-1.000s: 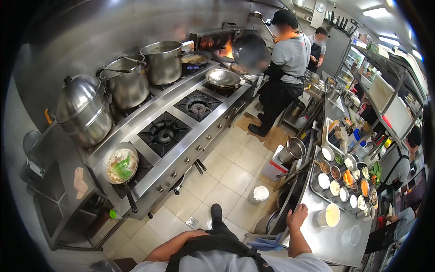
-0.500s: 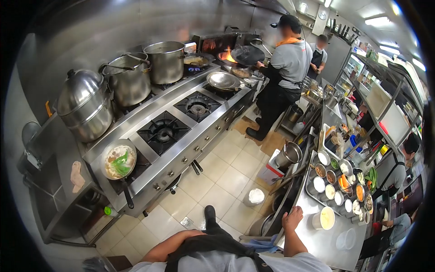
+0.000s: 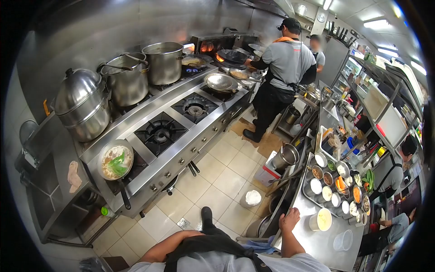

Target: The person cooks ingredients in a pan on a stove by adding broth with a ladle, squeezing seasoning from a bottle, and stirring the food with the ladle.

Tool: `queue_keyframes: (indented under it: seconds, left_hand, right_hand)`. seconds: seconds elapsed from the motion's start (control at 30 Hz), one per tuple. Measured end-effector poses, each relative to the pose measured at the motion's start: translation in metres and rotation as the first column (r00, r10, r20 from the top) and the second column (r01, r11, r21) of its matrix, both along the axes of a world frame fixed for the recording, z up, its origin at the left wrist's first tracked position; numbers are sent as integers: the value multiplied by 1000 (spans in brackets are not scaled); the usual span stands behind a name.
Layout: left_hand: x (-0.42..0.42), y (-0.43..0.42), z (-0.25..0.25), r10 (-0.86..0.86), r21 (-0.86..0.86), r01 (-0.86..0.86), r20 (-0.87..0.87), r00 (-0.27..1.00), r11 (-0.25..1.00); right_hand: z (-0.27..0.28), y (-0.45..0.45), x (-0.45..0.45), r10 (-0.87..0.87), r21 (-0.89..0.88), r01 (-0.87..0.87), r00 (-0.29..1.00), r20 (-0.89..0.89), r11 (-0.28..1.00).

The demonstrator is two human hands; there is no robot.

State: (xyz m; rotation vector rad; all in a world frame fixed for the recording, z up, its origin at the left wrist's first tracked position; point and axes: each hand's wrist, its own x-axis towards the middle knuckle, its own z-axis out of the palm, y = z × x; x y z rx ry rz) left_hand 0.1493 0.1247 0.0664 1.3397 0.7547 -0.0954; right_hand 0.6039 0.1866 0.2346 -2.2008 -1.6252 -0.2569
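My right hand [image 3: 289, 219] rests on the edge of the steel counter [image 3: 304, 235], its fingers apart and holding nothing. Just beyond it stand a tub of pale yellow contents [image 3: 321, 219] and a clear plastic tub [image 3: 343, 240]. My left arm bends in to my hip, where my left hand [image 3: 195, 233] lies against the black apron [image 3: 204, 247]; its fingers are hidden. Across the aisle, a frying pan [image 3: 116, 159] with pale liquid and green leaves sits at the near end of the stove [image 3: 181, 159], handle toward the aisle.
Large steel pots [image 3: 163, 65] line the back of the stove. A co-worker [image 3: 287, 59] handles a wok [image 3: 233, 57] over flame at its far end. Ingredient tins [image 3: 327, 193] fill a tray on the counter. A white-topped bucket [image 3: 253, 198] stands on the tiled floor.
The flame by the co-worker's wok is smaller, and the wok sits lower. The co-worker's head and body have turned farther away from me. My hands keep their places.
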Motion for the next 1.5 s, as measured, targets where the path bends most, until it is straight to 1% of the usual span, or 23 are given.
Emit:
queue_keyframes:
  seconds: [0.07, 0.17, 0.27, 0.37, 0.47, 0.5, 0.57, 0.67, 0.73, 0.87, 0.9, 0.97, 1.03, 1.07, 1.1, 1.13, 1.17, 1.23, 1.27, 1.33, 1.37, 1.4, 1.5]
  left_hand:
    - [-1, 0, -14, -9, 61, 9, -7, 1000, 998]
    - [-2, -1, -27, -19, 36, 18, 26, 999, 999]
    - [-3, -2, -35, -47, 116, 42, 44, 998, 992]
    - [-3, -4, -38, -29, 126, 29, -1, 1000, 992]
    - [-2, -4, -47, -79, 147, 80, -16, 997, 986]
    - [-2, -6, -49, -60, 106, 65, -42, 997, 992]
    - [0, -6, -38, -27, 28, 30, -97, 995, 999]
    - [-2, -5, -14, 11, 54, -10, -16, 1000, 999]
    - [-2, -6, -7, 30, 6, -29, -57, 998, 1000]
    - [3, -9, -24, 108, -126, -128, -155, 982, 984]
    - [3, -10, -29, 69, -81, -81, -132, 989, 993]
    - [2, -4, -11, 15, 14, -14, -88, 996, 1000]
    - [0, 0, 39, 132, -103, -142, -99, 986, 984]
    - [2, -7, 51, 200, -168, -214, -98, 975, 962]
    - [5, -6, 5, 153, -108, -160, -67, 986, 981]
    - [6, -5, -18, 161, -89, -162, -24, 987, 983]
    - [8, -8, -21, 164, -66, -163, 16, 986, 984]
    - [11, -4, -17, 134, -61, -135, -31, 991, 989]
    - [14, -5, -47, 80, 105, -77, -25, 996, 992]
    - [15, -4, -74, 123, 97, -126, 35, 992, 987]
    - [18, -7, -79, 136, 94, -141, 61, 989, 985]
    - [11, -7, -27, 202, -7, -202, -44, 978, 979]
    - [10, -5, -23, 175, -94, -182, -82, 981, 979]
  right_hand:
    - [2, 0, -1, -7, -10, 7, 1000, -5, 1000]
    - [1, 0, -1, -5, -11, 5, 1000, 7, 1000]
    - [1, 0, -1, -2, 5, 2, 1000, 8, 1000]
    - [3, 0, -3, 5, 4, -5, 1000, -2, 1000]
    - [5, 0, -4, 7, 12, -7, 1000, 17, 1000]
    - [6, 0, -5, 7, 10, -7, 1000, 16, 1000]
    - [10, 0, -8, 7, 8, -7, 1000, 13, 1000]
    - [8, 0, -6, -5, -19, 6, 1000, 22, 1000]
    - [7, -1, -5, -5, -11, 5, 1000, 14, 1000]
    - [3, 1, -5, -9, -7, 9, 1000, 5, 1000]
    - [1, -1, -3, -12, -1, 12, 1000, 11, 1000]
    - [-4, 0, 0, 9, 12, -10, 1000, 27, 1000]
    - [-1, -1, -3, 29, -4, -29, 1000, 9, 1000]
    - [-2, 0, -3, 17, -18, -17, 1000, 21, 1000]
    - [-4, 0, -2, 5, -32, -4, 999, 40, 999]
    - [-6, 0, -1, 5, -45, -2, 998, 57, 999]
    - [-8, 1, 0, 1, -55, 3, 997, 72, 999]
    - [-8, 0, -1, 7, -81, 0, 996, 84, 997]
    - [-8, 0, -3, 1, -92, 7, 996, 86, 996]
    - [-17, 1, 7, 10, -80, -1, 994, 110, 997]
    - [-18, 3, 8, 15, -83, -5, 993, 114, 997]
    - [-18, 3, 7, 15, -86, -5, 993, 117, 996]
    - [-17, 3, 6, 26, -77, -17, 993, 113, 997]
